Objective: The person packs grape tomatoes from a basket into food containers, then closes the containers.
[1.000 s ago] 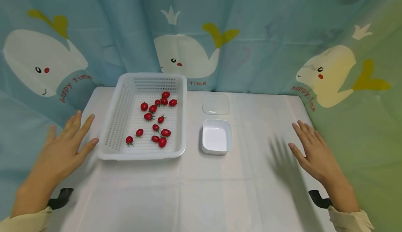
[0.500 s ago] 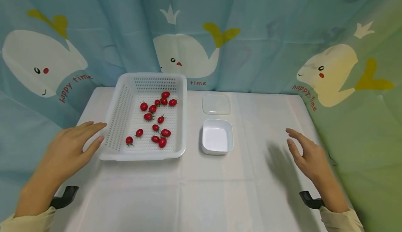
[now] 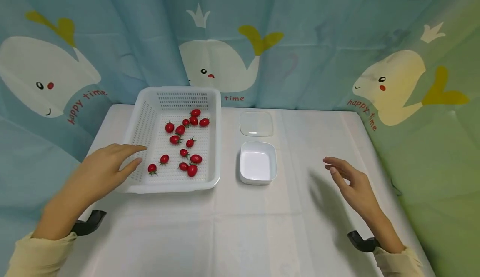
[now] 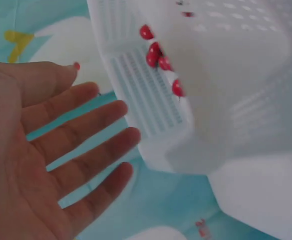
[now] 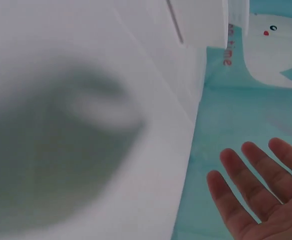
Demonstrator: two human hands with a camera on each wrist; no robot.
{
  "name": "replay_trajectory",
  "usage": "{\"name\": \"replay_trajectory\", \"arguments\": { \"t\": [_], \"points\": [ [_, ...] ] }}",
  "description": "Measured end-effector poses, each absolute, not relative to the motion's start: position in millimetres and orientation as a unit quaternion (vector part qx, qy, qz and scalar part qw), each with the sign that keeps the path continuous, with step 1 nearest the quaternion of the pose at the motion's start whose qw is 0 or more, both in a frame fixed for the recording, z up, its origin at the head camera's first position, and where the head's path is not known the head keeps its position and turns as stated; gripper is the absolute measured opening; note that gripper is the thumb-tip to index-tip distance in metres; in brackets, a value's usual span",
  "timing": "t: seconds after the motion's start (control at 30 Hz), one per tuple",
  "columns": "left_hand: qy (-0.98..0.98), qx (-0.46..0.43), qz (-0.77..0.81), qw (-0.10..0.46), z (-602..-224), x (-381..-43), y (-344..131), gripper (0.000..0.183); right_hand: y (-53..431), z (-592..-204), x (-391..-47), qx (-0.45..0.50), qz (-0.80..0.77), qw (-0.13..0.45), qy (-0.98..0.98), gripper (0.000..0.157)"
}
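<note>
In your head view you can count fourteen small red tomatoes, one white perforated basket, one white square container and one clear lid. You have two hands there, one left hand and one right hand, with two pale sleeves and two black wrist pieces. You also get one table, three printed whales, three yellow tails, two white crowns and three pieces of red lettering: two reading "happy time" and one reading just "time"

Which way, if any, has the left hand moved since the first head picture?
Yes: rightward in the head view. The left hand, first beside the white basket, now overlaps its left side.
</note>
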State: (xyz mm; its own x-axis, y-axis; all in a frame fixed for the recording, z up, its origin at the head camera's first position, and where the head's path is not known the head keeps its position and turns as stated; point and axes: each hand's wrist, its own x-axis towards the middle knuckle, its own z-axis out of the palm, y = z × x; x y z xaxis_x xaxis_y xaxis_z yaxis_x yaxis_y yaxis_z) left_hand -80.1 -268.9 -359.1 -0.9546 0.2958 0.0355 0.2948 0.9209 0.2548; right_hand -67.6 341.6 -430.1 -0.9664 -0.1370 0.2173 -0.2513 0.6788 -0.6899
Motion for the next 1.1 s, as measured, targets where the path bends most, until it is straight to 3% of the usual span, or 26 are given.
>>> {"name": "replay_trajectory", "arguments": {
  "t": [0.33,0.7,1.1],
  "points": [
    [0.971,0.179,0.138,0.080,-349.7,-103.5,-256.9,0.041,320.7,-431.5,-74.4,0.131,0.533,-0.027,-0.835,0.036],
    [0.944,0.211,0.205,0.151,-348.6,-134.0,-241.8,0.038,303.6,-439.7,-91.1,0.078,0.604,-0.106,-0.786,0.041],
    [0.913,0.261,0.268,0.165,-362.1,-167.0,-217.1,0.037,287.3,-458.5,-108.0,0.009,0.644,-0.163,-0.748,0.057]
  ]
}}
